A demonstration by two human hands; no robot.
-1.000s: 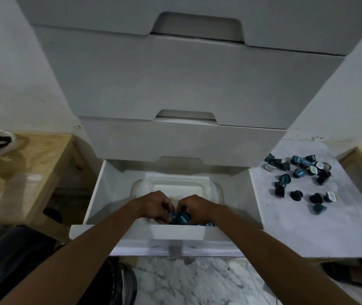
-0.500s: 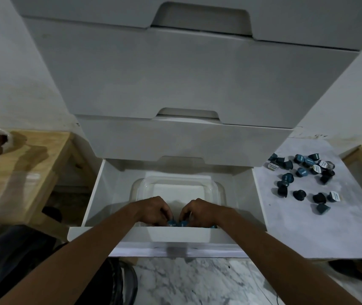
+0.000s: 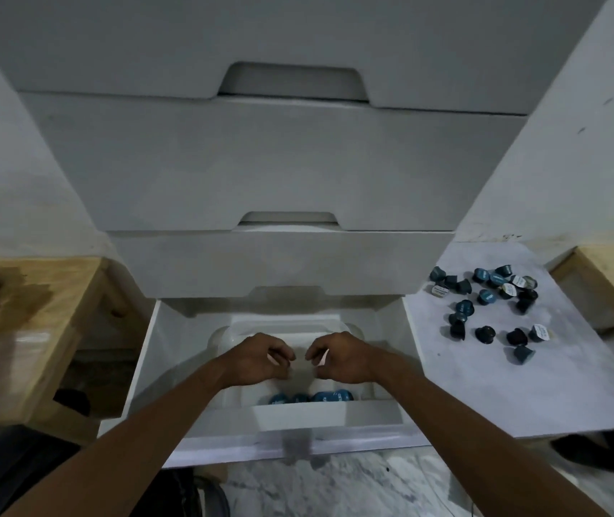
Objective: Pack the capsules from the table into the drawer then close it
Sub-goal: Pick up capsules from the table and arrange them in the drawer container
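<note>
Right now both hands hover side by side over the open drawer (image 3: 339, 417), nearly touching each other. The left hand (image 3: 256, 358) is released, fingers loosely curled and holding nothing; the right hand (image 3: 342, 354) is the same, empty with its fingers bent inward. Just below and nearer than the hands, a short row of blue capsules (image 3: 311, 397) lies inside the drawer against its front wall, resting in a clear plastic tray (image 3: 223, 339) whose far rim shows beyond the knuckles. Off to the right of the right hand, well apart from it, the rest of the loose capsules (image 3: 488, 304) sit scattered on the table (image 3: 522, 386), some upright, some tipped on their sides. Beyond the hands rise the closed upper drawers (image 3: 279, 169) of the white cabinet.

I judge the packing to be partway through: one batch is in, many capsules are left out. The next move calls for the right hand to swing right to the table, gather a fresh handful without knocking any off the edge, and carry it back over the tray. Closing comes only after that.
</note>
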